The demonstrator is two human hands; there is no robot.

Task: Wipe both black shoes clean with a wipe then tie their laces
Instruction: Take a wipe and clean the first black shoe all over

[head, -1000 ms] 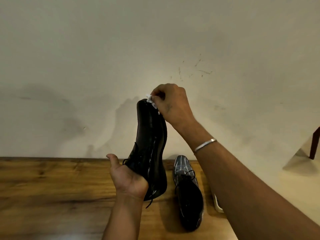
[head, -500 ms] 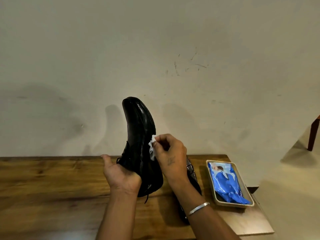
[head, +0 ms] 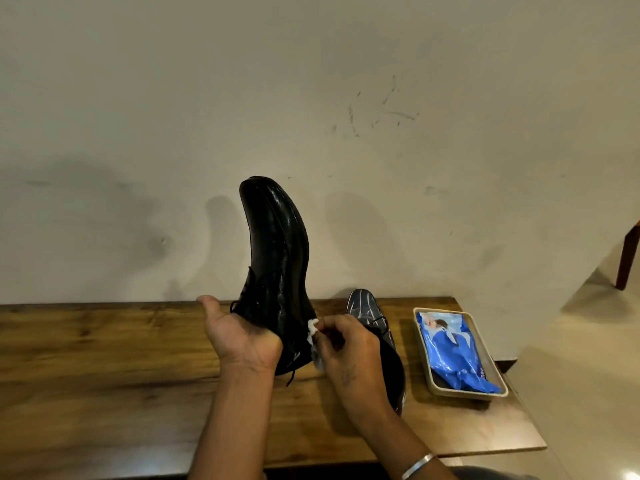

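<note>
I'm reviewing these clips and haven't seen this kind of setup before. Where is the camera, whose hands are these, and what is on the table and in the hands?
There is no machine here. A person wears one wide-angle camera on the head, looking forward and down, so you see their own two bare arms reaching into the picture.

The left hand holds a black shoe up by its heel end, toe pointing upward, in front of a plain wall. The right hand, with a metal bangle on the wrist, presses a small white wipe against the lower side of that shoe.

On the wooden table lies the second shoe, partly hidden behind the right hand. To its right stands a shallow tray holding a blue packet, probably the wipes, though its label is too small to read.
</note>
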